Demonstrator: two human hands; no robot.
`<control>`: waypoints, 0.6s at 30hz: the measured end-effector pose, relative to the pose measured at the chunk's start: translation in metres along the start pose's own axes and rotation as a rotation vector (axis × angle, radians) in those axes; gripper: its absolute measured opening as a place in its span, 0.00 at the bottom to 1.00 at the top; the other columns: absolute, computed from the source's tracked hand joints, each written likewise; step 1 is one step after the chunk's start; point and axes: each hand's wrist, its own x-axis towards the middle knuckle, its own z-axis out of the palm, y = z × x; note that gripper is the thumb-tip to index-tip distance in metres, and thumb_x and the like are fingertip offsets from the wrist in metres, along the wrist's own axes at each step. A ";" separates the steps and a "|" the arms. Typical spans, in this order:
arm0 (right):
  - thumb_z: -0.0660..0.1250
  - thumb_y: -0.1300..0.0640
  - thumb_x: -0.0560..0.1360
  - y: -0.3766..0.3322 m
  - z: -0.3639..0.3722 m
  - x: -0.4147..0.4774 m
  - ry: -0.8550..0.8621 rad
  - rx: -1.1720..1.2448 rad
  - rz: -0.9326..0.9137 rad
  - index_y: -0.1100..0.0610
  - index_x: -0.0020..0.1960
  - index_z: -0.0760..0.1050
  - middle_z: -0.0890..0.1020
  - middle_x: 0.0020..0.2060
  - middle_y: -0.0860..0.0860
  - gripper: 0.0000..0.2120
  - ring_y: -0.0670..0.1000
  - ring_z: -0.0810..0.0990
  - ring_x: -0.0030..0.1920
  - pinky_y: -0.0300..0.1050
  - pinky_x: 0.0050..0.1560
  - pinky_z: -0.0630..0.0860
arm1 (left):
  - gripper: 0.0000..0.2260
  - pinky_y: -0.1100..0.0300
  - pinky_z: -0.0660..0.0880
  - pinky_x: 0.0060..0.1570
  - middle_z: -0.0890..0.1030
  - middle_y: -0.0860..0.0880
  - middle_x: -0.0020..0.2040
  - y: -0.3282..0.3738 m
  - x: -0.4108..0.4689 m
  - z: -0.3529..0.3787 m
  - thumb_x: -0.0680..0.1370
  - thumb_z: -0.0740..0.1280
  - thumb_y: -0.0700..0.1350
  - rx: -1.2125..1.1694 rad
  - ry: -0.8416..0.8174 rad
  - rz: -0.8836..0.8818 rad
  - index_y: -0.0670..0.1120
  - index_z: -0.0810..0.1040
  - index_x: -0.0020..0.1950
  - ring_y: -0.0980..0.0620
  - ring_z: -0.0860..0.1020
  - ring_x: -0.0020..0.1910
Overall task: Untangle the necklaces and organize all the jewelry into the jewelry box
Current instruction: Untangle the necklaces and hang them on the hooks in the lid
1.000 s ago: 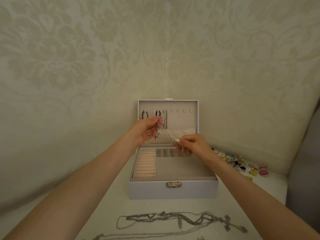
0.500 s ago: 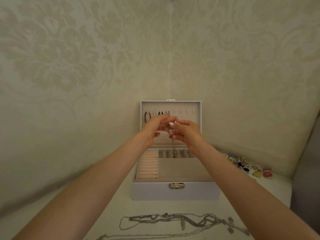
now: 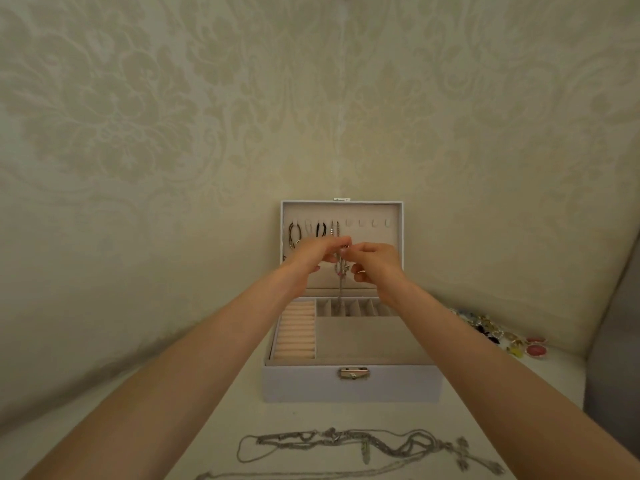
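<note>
A white jewelry box [image 3: 351, 384] stands open on the white table, its lid upright against the wall. Several necklaces hang from hooks at the left of the lid [image 3: 374, 209]. My left hand [image 3: 313, 252] and my right hand [image 3: 375, 261] meet in front of the lid, both pinching a thin silver necklace [image 3: 340, 271] just below the hooks. Its chain hangs down towards the small rear compartments. A tangle of silver necklaces [image 3: 349, 441], one with a cross pendant [image 3: 462, 453], lies on the table in front of the box.
A heap of colourful earrings and brooches [image 3: 498, 332] lies at the right of the box by the wall. Patterned wallpaper rises close behind the box. A grey upholstered edge [image 3: 616, 341] borders the table on the right. Peach ring rolls [image 3: 298, 332] fill the box's left section.
Both hands have risen from above the box's tray to the hooks in the lid, coming together with the necklace held between them.
</note>
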 end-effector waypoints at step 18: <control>0.68 0.66 0.74 -0.006 -0.030 0.035 -0.289 -0.114 -0.081 0.65 0.43 0.75 0.81 0.35 0.61 0.03 0.52 0.82 0.29 0.40 0.29 0.78 | 0.04 0.65 0.70 0.39 0.77 0.51 0.42 0.004 0.045 -0.007 0.74 0.70 0.42 0.577 -0.032 0.233 0.43 0.80 0.48 0.55 0.73 0.43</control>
